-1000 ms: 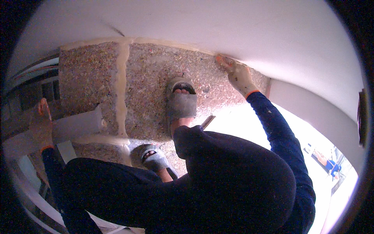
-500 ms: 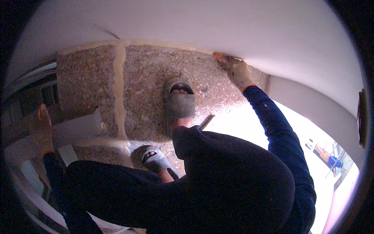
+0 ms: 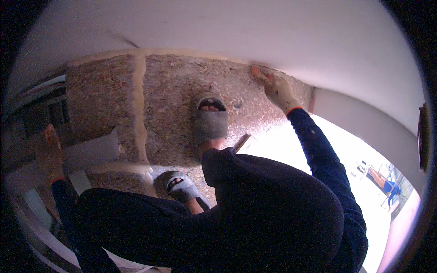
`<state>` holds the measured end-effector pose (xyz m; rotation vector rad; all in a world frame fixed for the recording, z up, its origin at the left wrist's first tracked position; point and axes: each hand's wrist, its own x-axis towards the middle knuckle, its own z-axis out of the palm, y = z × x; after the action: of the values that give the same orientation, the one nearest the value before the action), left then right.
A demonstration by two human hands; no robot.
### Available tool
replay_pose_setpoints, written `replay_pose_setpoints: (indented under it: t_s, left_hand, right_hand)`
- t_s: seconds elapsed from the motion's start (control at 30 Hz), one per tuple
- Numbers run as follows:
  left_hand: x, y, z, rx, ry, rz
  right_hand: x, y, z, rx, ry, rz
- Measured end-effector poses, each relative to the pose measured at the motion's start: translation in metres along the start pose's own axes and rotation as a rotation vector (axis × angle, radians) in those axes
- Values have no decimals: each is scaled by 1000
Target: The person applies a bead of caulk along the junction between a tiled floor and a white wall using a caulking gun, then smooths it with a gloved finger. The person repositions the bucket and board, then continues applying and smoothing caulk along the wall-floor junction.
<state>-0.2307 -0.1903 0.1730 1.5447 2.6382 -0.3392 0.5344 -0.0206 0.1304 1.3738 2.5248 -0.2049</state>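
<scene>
My right hand (image 3: 278, 91), in a pale work glove with orange fingertips and an orange cuff, reaches forward over a speckled board (image 3: 182, 77) close to its far edge. Its fingers are stretched out toward the left, beside the seam with the white wall (image 3: 236, 27). Nothing shows in the fingers. My left hand (image 3: 50, 152), gloved likewise, is held up in dim light at the far left, near a pale beam-like edge (image 3: 91, 148). Its fingers look extended, and no object shows in it. Both my slippers (image 3: 213, 123) are on the speckled surface.
Beige filler (image 3: 139, 100) runs along the board joint and the wall seam. A small flat strip (image 3: 242, 142) lies beside my forward slipper. Bright light floods the right side, where a pale panel (image 3: 364, 118) curves and a distant blue item (image 3: 390, 187) shows.
My right hand has drawn slightly back from the wall seam, toward me. My left hand has barely moved. The view has shifted a little.
</scene>
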Motion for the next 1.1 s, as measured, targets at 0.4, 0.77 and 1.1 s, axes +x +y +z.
replay_pose_setpoints:
  t_s: [0.4, 0.77, 1.1]
  left_hand:
    - [-4, -47, 41, 171, -25, 192]
    - [14, -36, 25, 514, -22, 223]
    - [6, -23, 21, 126, -33, 166]
  right_hand:
    - [-25, 42, 18, -22, -24, 129]
    - [0, -6, 4, -148, -130, 239]
    - [42, -29, 15, -277, 76, -111]
